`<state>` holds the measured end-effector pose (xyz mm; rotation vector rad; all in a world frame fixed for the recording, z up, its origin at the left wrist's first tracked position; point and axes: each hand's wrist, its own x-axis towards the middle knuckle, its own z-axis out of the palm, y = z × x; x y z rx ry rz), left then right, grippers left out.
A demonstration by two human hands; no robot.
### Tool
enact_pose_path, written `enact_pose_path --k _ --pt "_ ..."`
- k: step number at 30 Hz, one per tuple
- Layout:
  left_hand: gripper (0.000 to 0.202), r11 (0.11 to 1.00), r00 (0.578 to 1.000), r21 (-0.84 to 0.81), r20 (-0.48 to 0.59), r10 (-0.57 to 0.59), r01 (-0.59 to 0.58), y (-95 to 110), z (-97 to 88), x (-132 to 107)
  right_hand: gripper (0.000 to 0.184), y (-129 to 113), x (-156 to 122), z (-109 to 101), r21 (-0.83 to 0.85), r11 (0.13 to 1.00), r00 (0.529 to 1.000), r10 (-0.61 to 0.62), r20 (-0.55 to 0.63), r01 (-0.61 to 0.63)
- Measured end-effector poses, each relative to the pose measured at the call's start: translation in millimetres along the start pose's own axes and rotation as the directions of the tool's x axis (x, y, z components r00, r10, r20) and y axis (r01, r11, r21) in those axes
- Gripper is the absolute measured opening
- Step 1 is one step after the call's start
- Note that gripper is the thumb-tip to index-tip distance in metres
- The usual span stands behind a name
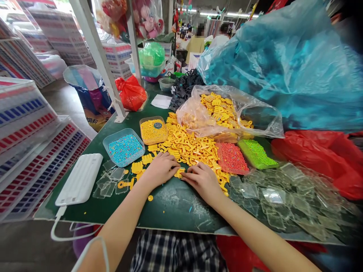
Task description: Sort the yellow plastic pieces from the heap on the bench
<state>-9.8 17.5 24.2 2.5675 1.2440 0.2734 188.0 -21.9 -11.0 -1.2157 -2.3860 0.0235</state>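
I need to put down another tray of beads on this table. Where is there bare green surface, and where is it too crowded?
Bare: the near edge of the green table, between the white power bank and the clear plastic sheets, below both hands. Crowded: the yellow parts pile, bead trays and bags behind.

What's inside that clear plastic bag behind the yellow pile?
The clear plastic bag holds more yellow plastic parts, like the loose pile in front of both hands. Its crinkled, orange-tinted near side blurs what lies deeper in, so the bottom cannot be made out.
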Motion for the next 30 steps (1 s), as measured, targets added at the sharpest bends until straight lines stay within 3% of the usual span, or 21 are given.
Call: enact_pose_path --k 8,17,22,30 --pt "0.017 0.992 1.000 -0.123 0.000 0.003 -0.003 -2 -11.4 -4 0.023 3 2 -5 -0.018 1.000 1.000 -0.022 0.021 0.023" --pt "0.011 0.979 0.994 -0.202 0.097 0.041 -0.020 1 -9.2 -4 0.043 3 5 -11 -0.021 1.000 0.999 0.015 0.044 -0.014" --pt "0.009 0.981 0.993 -0.193 0.105 0.051 -0.030 4 -9.9 -3 0.037 1 5 -11 0.030 0.999 0.997 0.041 0.069 -0.044" --pt "0.011 0.984 0.995 -0.174 0.081 0.062 -0.047 6 -13.2 -3 0.025 0 5 -11 0.074 0.997 0.997 -0.022 0.078 0.016"
